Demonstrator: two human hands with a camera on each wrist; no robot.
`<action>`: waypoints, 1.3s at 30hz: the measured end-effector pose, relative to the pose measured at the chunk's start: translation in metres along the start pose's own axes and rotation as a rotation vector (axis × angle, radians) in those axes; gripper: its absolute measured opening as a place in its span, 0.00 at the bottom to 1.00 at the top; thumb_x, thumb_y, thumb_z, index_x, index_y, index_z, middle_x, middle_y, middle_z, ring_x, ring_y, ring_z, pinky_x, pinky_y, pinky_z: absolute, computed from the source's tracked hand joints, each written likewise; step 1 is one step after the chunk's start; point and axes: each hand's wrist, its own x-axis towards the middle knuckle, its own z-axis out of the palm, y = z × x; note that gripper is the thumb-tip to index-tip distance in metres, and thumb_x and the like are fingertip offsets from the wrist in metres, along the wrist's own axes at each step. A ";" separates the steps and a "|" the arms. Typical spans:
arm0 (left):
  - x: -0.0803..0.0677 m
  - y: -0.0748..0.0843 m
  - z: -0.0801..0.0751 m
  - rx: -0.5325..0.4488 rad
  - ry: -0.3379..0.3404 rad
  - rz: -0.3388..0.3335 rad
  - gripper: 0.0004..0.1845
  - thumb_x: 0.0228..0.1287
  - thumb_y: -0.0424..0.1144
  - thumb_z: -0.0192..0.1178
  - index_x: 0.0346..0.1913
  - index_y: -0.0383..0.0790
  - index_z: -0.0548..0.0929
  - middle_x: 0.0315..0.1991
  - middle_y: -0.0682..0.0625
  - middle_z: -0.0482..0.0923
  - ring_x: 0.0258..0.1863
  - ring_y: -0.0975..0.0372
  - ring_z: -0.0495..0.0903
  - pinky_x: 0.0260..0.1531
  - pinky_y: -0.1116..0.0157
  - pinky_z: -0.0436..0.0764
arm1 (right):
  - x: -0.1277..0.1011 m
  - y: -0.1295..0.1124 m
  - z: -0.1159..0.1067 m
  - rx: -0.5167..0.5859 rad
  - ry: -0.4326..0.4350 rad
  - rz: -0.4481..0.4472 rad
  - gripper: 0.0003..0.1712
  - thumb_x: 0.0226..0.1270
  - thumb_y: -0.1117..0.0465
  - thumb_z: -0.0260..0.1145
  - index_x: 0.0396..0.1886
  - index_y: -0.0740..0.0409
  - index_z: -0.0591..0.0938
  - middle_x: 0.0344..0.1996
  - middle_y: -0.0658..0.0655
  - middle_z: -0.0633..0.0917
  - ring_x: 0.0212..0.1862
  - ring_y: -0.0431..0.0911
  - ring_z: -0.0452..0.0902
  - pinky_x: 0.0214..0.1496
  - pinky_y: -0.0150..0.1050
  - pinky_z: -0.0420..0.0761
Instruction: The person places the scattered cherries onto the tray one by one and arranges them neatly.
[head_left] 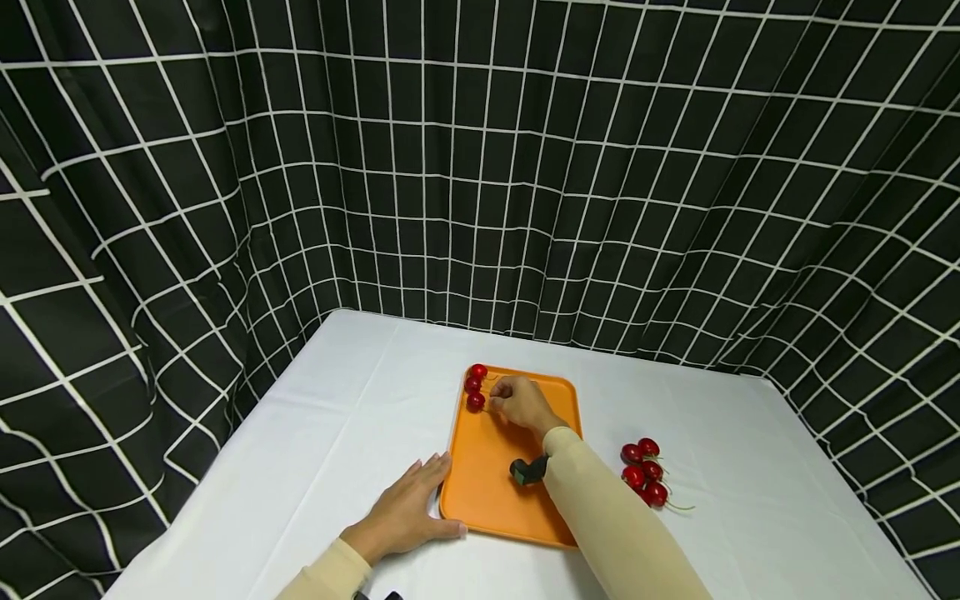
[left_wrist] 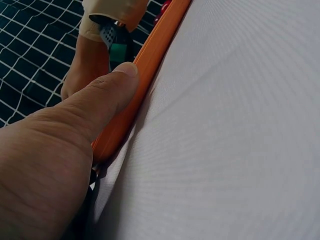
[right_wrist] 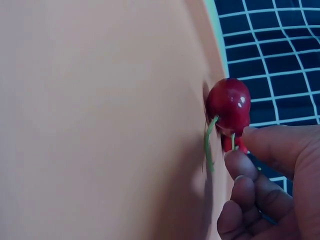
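Note:
An orange tray (head_left: pixel 480 500) lies on the white cloth. Three red cherries (head_left: pixel 475 402) sit in a row along its far left edge. My right hand (head_left: pixel 522 403) is over the far part of the tray, beside the nearest of them. In the right wrist view, the thumb and forefinger of the right hand (right_wrist: pixel 270 175) pinch a thin green cherry stem (right_wrist: pixel 233 140) just below a glossy cherry (right_wrist: pixel 230 102). My left hand (head_left: pixel 408 510) rests at the tray's near left corner with fingers extended, its thumb (left_wrist: pixel 125 72) against the orange rim (left_wrist: pixel 145 75).
Several more cherries (head_left: pixel 652 471) with stems lie in a cluster on the white table (head_left: pixel 360 383), right of the tray and close to my right sleeve (head_left: pixel 615 517). Black curtains (head_left: pixel 495 167) with a white grid surround the table's back and sides.

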 end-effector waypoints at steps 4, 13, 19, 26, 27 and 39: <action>0.000 0.000 -0.001 -0.002 -0.002 0.000 0.58 0.46 0.72 0.63 0.73 0.35 0.60 0.74 0.48 0.54 0.72 0.56 0.52 0.71 0.56 0.45 | -0.004 0.001 -0.003 -0.013 -0.020 0.017 0.03 0.60 0.67 0.69 0.29 0.59 0.82 0.18 0.51 0.79 0.22 0.44 0.74 0.32 0.36 0.75; 0.001 0.000 -0.002 -0.001 -0.002 0.006 0.59 0.45 0.72 0.62 0.73 0.34 0.60 0.74 0.47 0.54 0.72 0.56 0.51 0.71 0.56 0.44 | -0.007 0.003 -0.010 -0.185 -0.073 0.049 0.07 0.55 0.64 0.73 0.21 0.55 0.83 0.14 0.49 0.78 0.26 0.45 0.73 0.35 0.38 0.75; 0.002 0.001 -0.002 -0.001 0.003 0.007 0.59 0.44 0.72 0.63 0.73 0.34 0.60 0.73 0.46 0.54 0.72 0.56 0.52 0.71 0.55 0.45 | -0.004 0.003 -0.009 -0.229 -0.101 0.042 0.06 0.55 0.66 0.72 0.21 0.56 0.83 0.18 0.50 0.77 0.26 0.45 0.71 0.27 0.34 0.74; 0.002 0.001 0.000 0.004 0.015 0.010 0.59 0.44 0.73 0.63 0.72 0.34 0.61 0.73 0.46 0.55 0.72 0.56 0.52 0.71 0.55 0.46 | -0.002 0.002 -0.008 -0.209 -0.089 0.044 0.06 0.57 0.68 0.69 0.23 0.56 0.84 0.21 0.50 0.78 0.28 0.46 0.70 0.30 0.35 0.74; 0.002 0.001 0.000 0.004 0.013 0.009 0.59 0.44 0.73 0.62 0.72 0.34 0.61 0.73 0.46 0.55 0.72 0.56 0.52 0.71 0.55 0.46 | -0.002 0.002 -0.008 -0.209 -0.080 0.038 0.06 0.58 0.67 0.69 0.23 0.56 0.84 0.20 0.50 0.78 0.28 0.46 0.71 0.30 0.35 0.74; -0.001 0.001 0.001 -0.009 0.014 0.005 0.59 0.45 0.73 0.62 0.72 0.33 0.61 0.73 0.45 0.56 0.72 0.54 0.53 0.71 0.53 0.48 | -0.005 0.007 -0.004 -0.141 -0.017 0.023 0.04 0.60 0.63 0.71 0.27 0.57 0.84 0.22 0.49 0.80 0.26 0.44 0.73 0.30 0.34 0.76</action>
